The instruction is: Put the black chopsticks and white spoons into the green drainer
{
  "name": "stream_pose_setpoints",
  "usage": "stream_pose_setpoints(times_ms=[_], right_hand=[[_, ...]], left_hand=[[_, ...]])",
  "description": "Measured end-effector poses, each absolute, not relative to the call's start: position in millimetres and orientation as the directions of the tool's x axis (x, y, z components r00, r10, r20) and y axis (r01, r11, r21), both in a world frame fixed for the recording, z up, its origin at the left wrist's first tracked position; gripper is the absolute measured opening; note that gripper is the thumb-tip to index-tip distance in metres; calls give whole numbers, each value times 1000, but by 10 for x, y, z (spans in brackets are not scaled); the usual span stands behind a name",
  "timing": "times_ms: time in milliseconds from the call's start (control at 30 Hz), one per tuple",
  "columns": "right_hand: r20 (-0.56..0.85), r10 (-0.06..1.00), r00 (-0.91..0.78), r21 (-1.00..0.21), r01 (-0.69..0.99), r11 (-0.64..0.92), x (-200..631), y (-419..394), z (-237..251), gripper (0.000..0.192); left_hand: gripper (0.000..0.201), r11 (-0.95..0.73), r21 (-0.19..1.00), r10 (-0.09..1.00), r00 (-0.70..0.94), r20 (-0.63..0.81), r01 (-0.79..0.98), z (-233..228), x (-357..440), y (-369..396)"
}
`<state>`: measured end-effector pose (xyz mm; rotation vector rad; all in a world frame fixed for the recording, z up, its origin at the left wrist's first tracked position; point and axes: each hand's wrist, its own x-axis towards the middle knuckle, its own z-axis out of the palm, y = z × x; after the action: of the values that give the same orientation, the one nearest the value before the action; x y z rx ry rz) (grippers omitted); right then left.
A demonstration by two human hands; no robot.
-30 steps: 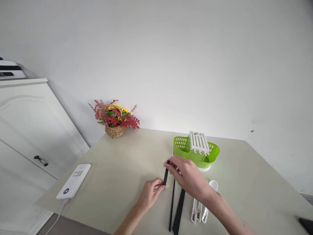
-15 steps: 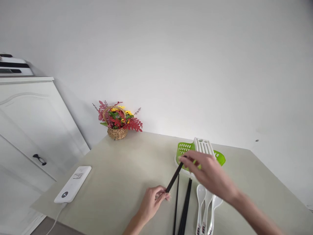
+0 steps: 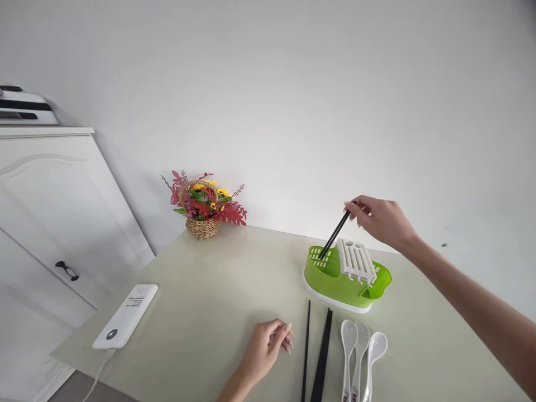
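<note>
My right hand (image 3: 383, 220) is raised above the green cutlery drainer (image 3: 335, 279) and pinches black chopsticks (image 3: 334, 235) by their upper end. The sticks slant down to the left, with their tips at the drainer's left compartment. A white slotted insert (image 3: 357, 260) sits on the drainer. My left hand (image 3: 268, 346) rests on the table with fingers loosely curled and holds nothing. Just right of it lie several black chopsticks (image 3: 321, 360) and three white spoons (image 3: 359, 357).
A wicker basket of red and yellow flowers (image 3: 203, 206) stands at the table's back left by the wall. A white power bank (image 3: 126, 315) with a cable lies near the left edge. A white cabinet (image 3: 50, 223) stands to the left of the pale green table (image 3: 201, 301).
My right hand lifted the black chopsticks off the table and carried them up and right, over the green drainer. My left hand let go of their lower end and stayed on the table.
</note>
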<state>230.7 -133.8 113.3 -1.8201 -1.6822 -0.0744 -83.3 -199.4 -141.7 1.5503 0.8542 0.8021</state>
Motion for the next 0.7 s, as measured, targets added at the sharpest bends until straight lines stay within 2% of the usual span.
stream_pose_setpoints(times_ms=[133,300,567,700], right_hand=[[282,945,166,-469,883,-15,2450,-1054,763,39],[195,964,180,-497,865,-60,2538,-867,437,38],[162,950,267,-479,863,-160,2614,-697,183,45],[171,927,334,-442,867,-230,2580,-790,36,66]], left_hand=[[48,-101,989,866,499,35,107,-1416,-836,-2000],[49,-103,987,865,501,27,125,-1424,-836,-1999],[49,-103,985,869,495,20,141,-1397,-828,-2000],[48,-113,981,868,497,22,155,-1376,-828,-2008]])
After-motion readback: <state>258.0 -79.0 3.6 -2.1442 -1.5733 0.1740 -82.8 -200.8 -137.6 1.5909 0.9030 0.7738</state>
